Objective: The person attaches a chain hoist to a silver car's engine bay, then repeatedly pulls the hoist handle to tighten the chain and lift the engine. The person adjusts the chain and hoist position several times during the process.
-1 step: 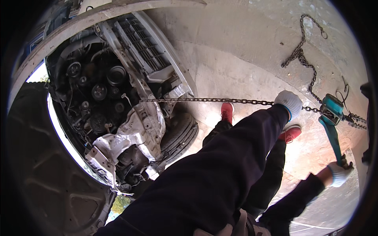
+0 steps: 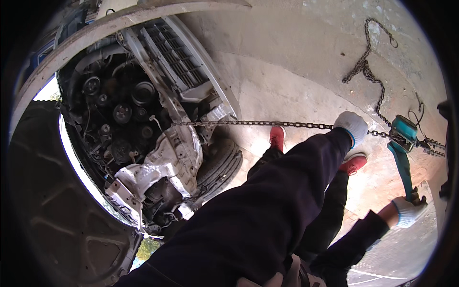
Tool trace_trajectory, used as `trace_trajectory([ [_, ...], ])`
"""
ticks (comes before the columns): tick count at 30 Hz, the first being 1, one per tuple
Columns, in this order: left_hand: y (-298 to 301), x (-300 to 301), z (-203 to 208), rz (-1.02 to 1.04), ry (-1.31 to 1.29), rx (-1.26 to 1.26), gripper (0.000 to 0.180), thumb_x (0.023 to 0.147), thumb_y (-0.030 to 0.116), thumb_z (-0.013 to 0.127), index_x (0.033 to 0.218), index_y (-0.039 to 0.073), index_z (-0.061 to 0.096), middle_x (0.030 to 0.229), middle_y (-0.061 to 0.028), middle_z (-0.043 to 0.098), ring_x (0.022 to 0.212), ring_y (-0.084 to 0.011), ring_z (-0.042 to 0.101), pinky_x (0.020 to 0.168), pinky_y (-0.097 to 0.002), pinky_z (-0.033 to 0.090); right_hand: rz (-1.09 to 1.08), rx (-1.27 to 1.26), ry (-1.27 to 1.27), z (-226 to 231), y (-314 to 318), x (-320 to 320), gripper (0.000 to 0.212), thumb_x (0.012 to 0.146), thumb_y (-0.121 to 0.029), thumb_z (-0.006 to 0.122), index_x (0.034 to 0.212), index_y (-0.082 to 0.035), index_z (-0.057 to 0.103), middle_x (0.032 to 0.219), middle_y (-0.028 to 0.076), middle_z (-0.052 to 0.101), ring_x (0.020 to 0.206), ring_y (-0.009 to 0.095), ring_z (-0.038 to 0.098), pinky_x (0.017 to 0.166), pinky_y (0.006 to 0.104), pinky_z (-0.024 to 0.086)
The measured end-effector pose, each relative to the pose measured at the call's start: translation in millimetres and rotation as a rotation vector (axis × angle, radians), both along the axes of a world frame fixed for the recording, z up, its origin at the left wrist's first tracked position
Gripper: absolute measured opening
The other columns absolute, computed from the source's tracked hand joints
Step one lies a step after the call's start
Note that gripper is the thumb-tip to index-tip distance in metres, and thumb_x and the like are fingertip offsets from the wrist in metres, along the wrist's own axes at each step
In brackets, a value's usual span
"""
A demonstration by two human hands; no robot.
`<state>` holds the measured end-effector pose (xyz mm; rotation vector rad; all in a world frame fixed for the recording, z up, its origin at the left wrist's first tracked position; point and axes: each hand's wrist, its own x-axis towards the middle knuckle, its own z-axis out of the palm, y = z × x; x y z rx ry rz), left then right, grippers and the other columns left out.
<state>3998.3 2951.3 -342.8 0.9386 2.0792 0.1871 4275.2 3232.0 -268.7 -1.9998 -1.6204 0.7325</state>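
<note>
A taut steel chain (image 2: 267, 123) runs from the bent front metal (image 2: 184, 141) of a stripped car to a teal lever chain hoist (image 2: 404, 130). My left hand (image 2: 353, 128), in a white knit glove, is closed around this chain a short way left of the hoist. From the hoist the teal lever (image 2: 402, 167) points toward me. At its lower end my right hand (image 2: 409, 211), gloved too, grips the lever; its fingers are partly hidden.
At left is an open engine bay (image 2: 117, 110) with pulleys, beside a raised hood (image 2: 67, 201). A tire (image 2: 220, 165) sits by the torn front corner. Loose chain (image 2: 366, 67) lies on the concrete floor at upper right. My red shoes (image 2: 277, 137) stand beneath the taut chain.
My right hand and the lever's end have shifted slightly to the left. My left hand stays on the chain.
</note>
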Motion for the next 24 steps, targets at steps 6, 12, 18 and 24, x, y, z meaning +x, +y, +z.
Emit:
trace_trajectory([
  [6,-0.2,-2.6,-5.0,-0.005,-0.014,-0.024,0.028,0.096,0.025,0.060,0.101,0.012,0.084,0.100,-0.0129,0.082,0.093,-0.0306,0.080,0.080,-0.0455,0.061,0.062,0.120,-0.124,-17.7,34.9,-4.4,0.043,0.107,-0.023,0.053,0.144,-0.002,0.059,0.127,0.016,0.073,0.112,0.029,0.073,0.093,0.0412,0.059],
  [12,2.0,-4.9,-6.3,-0.027,-0.058,-0.040,0.029,0.095,0.026,0.059,0.096,0.011,0.084,0.096,-0.0141,0.081,0.089,-0.0321,0.080,0.076,-0.0468,0.061,0.396,0.071,-0.691,-96.5,202.6,58.1,0.046,0.106,-0.025,0.057,0.145,-0.001,0.061,0.135,0.015,0.073,0.112,0.028,0.075,0.092,0.0445,0.061],
  [18,4.7,-6.8,-0.8,0.000,-0.068,-0.108,0.029,0.095,0.025,0.060,0.098,0.010,0.084,0.098,-0.0141,0.081,0.093,-0.0321,0.080,0.080,-0.0467,0.061,0.359,-0.232,0.108,-197.7,287.1,86.7,0.040,0.105,-0.007,0.057,0.144,0.003,0.060,0.099,0.009,0.071,0.083,0.019,0.069,0.074,0.0319,0.056],
  [24,2.7,-6.3,-8.0,-0.004,-0.013,-0.093,0.028,0.095,0.026,0.062,0.098,0.010,0.084,0.099,-0.0133,0.082,0.092,-0.0322,0.080,0.078,-0.0463,0.061,-0.074,-0.518,0.454,-275.9,299.9,74.6,0.036,0.110,-0.012,0.048,0.139,0.005,0.061,0.083,0.004,0.066,0.073,0.017,0.062,0.075,0.0297,0.052],
])
